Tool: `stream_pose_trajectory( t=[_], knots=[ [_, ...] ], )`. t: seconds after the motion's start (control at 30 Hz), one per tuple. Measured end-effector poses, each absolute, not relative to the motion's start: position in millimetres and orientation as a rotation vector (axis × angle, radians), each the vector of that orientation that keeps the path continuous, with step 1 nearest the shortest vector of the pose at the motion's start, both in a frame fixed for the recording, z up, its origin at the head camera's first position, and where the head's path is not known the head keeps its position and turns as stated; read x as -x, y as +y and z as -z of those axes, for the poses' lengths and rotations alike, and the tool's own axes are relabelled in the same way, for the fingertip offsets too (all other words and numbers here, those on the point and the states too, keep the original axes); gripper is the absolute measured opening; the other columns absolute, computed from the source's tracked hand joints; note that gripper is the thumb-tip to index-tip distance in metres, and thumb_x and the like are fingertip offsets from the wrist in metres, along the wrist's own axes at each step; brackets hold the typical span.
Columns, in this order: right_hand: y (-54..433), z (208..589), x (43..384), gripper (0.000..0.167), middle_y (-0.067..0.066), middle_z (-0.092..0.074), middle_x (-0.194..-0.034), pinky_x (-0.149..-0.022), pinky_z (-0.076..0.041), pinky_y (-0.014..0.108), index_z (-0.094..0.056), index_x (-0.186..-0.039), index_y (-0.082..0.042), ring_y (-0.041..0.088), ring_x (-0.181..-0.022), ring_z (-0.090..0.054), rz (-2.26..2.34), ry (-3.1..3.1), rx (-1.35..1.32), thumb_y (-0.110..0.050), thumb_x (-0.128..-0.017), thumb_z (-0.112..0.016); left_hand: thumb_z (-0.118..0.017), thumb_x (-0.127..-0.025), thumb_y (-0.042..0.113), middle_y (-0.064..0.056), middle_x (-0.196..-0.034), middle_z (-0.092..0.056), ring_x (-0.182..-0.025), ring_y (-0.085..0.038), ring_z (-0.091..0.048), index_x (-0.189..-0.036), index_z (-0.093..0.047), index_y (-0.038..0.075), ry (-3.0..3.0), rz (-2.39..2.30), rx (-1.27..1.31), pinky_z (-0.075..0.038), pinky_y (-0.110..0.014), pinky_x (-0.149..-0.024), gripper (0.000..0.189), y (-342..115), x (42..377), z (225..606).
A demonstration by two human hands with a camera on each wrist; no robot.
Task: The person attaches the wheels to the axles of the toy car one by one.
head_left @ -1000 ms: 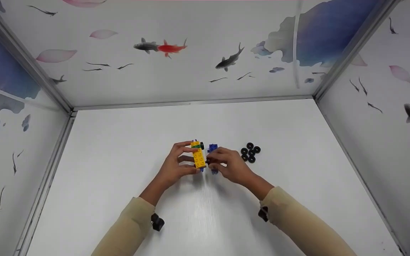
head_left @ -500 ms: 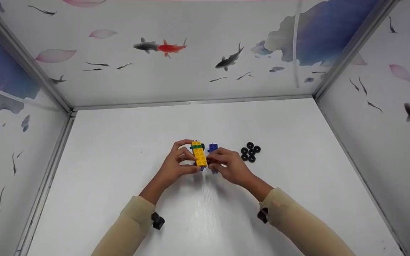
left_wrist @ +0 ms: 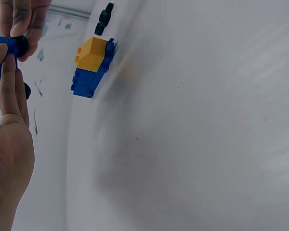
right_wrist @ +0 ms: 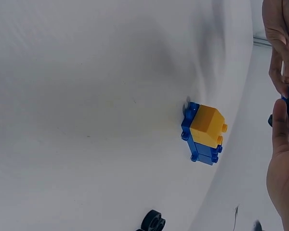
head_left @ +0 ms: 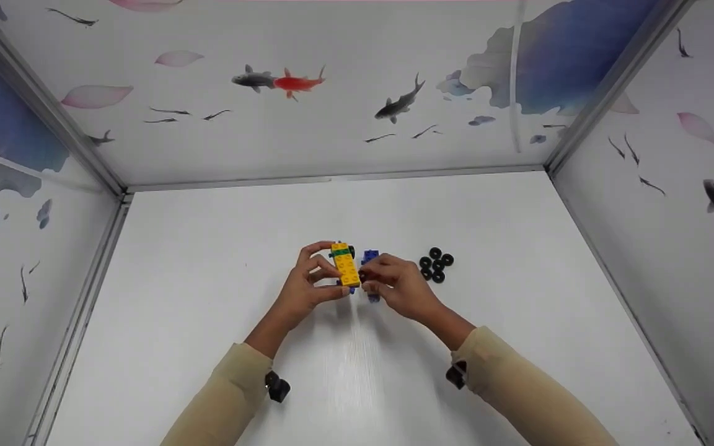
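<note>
My left hand holds a toy-brick car above the table, between the thumb and fingertips. Yellow bricks with a green strip top its blue base. One black wheel shows on the car's side. My right hand pinches another black wheel against the blue base, at the end nearer me; whether it is seated on the axle cannot be seen. Behind the right fingers, a second blue brick vehicle with a yellow sloped brick stands on the table.
Several loose black wheels lie in a cluster right of my right hand. The white table is enclosed by printed panels at the back and both sides.
The car in my left hand has tilted slightly and shifted a little away from me. My right fingers stay at its near end with the wheel. The loose wheels lie unmoved.
</note>
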State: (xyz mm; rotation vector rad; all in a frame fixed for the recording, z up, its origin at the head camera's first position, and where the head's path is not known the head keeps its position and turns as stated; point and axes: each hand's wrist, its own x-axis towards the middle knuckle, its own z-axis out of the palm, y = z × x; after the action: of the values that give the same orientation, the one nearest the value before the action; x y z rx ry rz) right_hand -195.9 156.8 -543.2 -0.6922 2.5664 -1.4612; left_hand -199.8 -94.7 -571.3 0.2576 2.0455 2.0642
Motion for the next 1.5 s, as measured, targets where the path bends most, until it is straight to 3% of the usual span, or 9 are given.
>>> stream_pose_trajectory(
  t=[0.4, 0.83, 1.23, 1.5],
  knots=[
    [155.8, 543.3, 197.4, 0.034, 0.005, -0.074, -0.121, -0.103, -0.064, 0.031, -0.082, -0.132, -0.013, 0.02, -0.115, -0.075, 1.509, 2.536, 0.628, -0.008, -0.099, -0.081, -0.093, -0.088, 0.004, 0.007, -0.171, -0.034, -0.145, -0.043, -0.062, -0.102, -0.068, 0.008, 2.035, -2.089, -0.245, -0.065, -0.029, -0.101, 0.028, -92.7, 198.6, 572.0],
    [156.3, 541.8, 198.0, 0.035, 0.006, -0.076, -0.123, -0.105, -0.063, 0.037, -0.081, -0.135, -0.013, 0.023, -0.117, -0.073, 1.585, 2.468, 0.551, -0.01, -0.1, -0.08, -0.092, -0.089, 0.006, 0.008, -0.172, -0.033, -0.147, -0.045, -0.061, -0.1, -0.07, 0.013, 2.037, -2.084, -0.26, -0.063, -0.032, -0.105, 0.025, -87.9, 198.6, 568.3],
    [162.8, 542.4, 201.1, 0.037, 0.009, -0.074, -0.124, -0.107, -0.062, 0.038, -0.08, -0.136, -0.012, 0.027, -0.122, -0.075, 1.561, 2.417, 0.59, -0.004, -0.1, -0.079, -0.092, -0.088, 0.004, 0.009, -0.174, -0.031, -0.137, -0.034, -0.066, -0.109, -0.068, 0.009, 1.974, -2.099, -0.302, -0.065, -0.031, -0.102, 0.032, -87.6, 198.2, 570.5],
    [166.9, 539.9, 202.8, 0.036, 0.01, -0.073, -0.124, -0.107, -0.062, 0.037, -0.08, -0.136, -0.012, 0.027, -0.121, -0.075, 1.536, 2.41, 0.645, -0.004, -0.1, -0.079, -0.091, -0.09, 0.008, 0.006, -0.177, -0.029, -0.138, -0.034, -0.065, -0.117, -0.066, 0.009, 1.979, -2.09, -0.372, -0.061, -0.034, -0.111, 0.036, -86.9, 198.9, 567.3]
  ],
)
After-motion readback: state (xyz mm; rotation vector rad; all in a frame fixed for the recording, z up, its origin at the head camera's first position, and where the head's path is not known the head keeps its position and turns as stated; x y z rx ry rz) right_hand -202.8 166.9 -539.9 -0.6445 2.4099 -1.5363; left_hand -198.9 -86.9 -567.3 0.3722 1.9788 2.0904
